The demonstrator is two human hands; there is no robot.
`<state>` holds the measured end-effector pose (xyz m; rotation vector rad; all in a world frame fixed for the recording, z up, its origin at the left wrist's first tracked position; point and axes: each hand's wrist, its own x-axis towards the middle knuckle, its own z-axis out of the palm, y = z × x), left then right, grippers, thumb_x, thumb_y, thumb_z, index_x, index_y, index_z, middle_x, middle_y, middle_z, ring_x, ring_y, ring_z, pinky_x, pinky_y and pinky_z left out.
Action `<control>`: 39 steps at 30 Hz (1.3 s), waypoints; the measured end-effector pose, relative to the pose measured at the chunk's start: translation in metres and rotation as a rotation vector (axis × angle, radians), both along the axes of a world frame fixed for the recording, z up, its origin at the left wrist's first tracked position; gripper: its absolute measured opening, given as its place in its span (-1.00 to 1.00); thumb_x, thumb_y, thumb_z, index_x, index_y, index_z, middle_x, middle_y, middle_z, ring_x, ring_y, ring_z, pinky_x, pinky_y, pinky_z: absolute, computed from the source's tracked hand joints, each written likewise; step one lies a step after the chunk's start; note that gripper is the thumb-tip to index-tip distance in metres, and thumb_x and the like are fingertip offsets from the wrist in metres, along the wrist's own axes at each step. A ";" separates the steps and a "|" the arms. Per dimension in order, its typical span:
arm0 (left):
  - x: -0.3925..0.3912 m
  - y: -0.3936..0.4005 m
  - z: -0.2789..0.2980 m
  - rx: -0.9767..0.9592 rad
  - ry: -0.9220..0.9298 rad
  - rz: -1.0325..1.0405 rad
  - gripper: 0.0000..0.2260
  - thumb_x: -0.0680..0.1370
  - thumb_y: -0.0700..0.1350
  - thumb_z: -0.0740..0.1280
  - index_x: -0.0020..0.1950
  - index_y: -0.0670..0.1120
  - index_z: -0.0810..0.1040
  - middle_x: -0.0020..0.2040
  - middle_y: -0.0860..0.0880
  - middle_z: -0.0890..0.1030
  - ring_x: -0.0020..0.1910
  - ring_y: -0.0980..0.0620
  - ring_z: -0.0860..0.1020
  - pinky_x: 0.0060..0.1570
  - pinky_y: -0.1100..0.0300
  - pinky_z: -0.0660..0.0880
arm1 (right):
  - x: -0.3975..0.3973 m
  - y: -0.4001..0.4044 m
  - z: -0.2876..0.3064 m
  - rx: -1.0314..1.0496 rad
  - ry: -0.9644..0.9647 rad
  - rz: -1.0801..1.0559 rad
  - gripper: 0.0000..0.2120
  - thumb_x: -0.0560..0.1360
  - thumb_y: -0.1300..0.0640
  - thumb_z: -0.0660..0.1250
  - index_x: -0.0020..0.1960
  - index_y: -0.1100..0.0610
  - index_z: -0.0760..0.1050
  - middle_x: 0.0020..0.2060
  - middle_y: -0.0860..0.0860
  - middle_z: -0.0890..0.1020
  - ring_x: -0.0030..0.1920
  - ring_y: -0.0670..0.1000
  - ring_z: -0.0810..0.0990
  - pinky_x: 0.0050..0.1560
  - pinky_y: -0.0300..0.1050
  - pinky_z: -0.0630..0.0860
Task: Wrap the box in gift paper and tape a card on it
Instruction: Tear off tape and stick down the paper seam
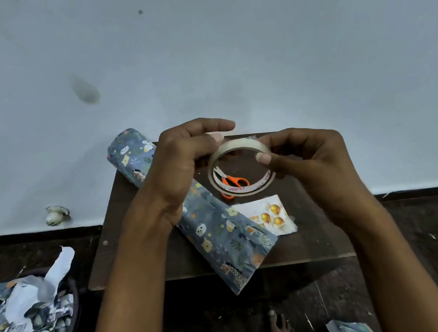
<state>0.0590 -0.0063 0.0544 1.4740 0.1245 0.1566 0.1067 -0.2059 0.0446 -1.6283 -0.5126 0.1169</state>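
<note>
Head view: both hands hold a tape roll (241,171) above the dark surface (146,259).
Left hand (181,165): fingers pinch at the roll's upper edge, seemingly picking for the tape end.
Right hand (303,160): thumb and fingers grasp the roll's right rim.
Wrapped box (221,235): lies diagonally on the surface, already papered.
Card (269,215): flat, just beside the box, partly tucked under it.
Scissors (231,183): behind the roll.
Handling: roll is light and stiff; hold by the rim. Tape likely clings and tangles; card is thin, lift by an edge.

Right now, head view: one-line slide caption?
Both hands, left and right, hold a tape roll above the wrapped box.
</note>
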 end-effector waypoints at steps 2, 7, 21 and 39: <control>0.004 -0.006 -0.003 0.052 0.014 0.024 -0.71 0.44 -0.12 0.32 0.13 -0.09 0.67 -0.01 -0.20 0.73 -0.02 -0.23 0.68 0.02 -0.01 0.60 | 0.003 -0.013 -0.003 -0.014 0.031 -0.061 -0.89 0.47 0.28 0.50 -0.02 0.14 0.72 -0.17 0.13 0.74 -0.22 -0.03 0.63 -0.26 -0.22 0.51; 0.009 -0.016 -0.007 0.208 0.062 0.069 -0.81 0.60 -0.27 0.30 0.13 -0.11 0.66 -0.07 -0.08 0.75 -0.08 0.00 0.68 -0.10 0.27 0.49 | 0.015 -0.049 -0.027 -0.158 0.203 -0.255 -0.91 0.49 0.26 0.50 -0.15 0.12 0.75 -0.31 0.25 0.66 -0.34 -0.01 0.54 -0.39 -0.21 0.44; 0.013 -0.015 -0.032 0.369 0.217 0.107 -0.82 0.62 -0.25 0.29 0.03 -0.06 0.67 -0.12 -0.05 0.74 -0.06 -0.11 0.71 -0.03 0.06 0.51 | 0.035 -0.067 -0.084 -0.570 0.372 -0.430 -0.89 0.48 0.19 0.50 -0.20 0.05 0.75 -0.29 0.01 0.71 -0.18 0.01 0.62 -0.08 -0.02 0.62; 0.004 -0.002 -0.041 0.281 0.088 0.252 -0.77 0.57 -0.38 0.28 0.03 -0.14 0.68 -0.13 -0.08 0.74 -0.12 -0.03 0.70 -0.12 0.23 0.56 | 0.019 -0.041 -0.066 -0.699 0.058 -0.655 -0.94 0.42 0.19 0.43 -0.21 0.14 0.67 -0.30 0.05 0.67 -0.19 0.09 0.64 -0.15 -0.08 0.57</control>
